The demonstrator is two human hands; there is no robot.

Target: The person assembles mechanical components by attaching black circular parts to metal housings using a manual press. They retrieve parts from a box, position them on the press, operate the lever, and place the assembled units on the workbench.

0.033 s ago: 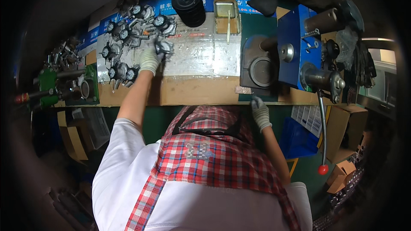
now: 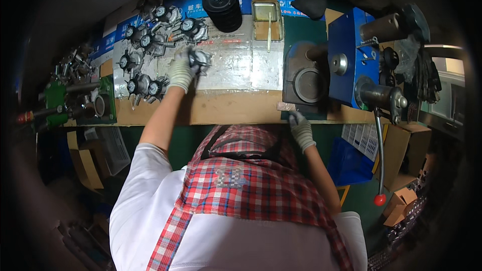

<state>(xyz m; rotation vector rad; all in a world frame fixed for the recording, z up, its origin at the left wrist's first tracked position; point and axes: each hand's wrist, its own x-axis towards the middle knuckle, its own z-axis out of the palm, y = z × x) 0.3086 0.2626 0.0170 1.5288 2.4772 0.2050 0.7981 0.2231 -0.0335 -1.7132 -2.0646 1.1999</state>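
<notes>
My gloved left hand is closed on a cast-metal water pump with a round dark hub, over the silvery sheet on the bench. Several similar pumps stand to its left and beyond it, among them one pump just behind and another pump nearer the front edge. At the bench's front edge is my gloved right hand, its fingers drawn together. Whatever they may hold is too small to make out. The hand is just in front of a dark metal fixture with a round ring.
A blue press with a red-knobbed lever stands at the right. Behind the sheet are a black ribbed cylinder and a tray with a brush. A green fixture occupies the left end.
My left hand has shifted a little to the right with the pump. My right hand has moved slightly leftward along the bench edge.
</notes>
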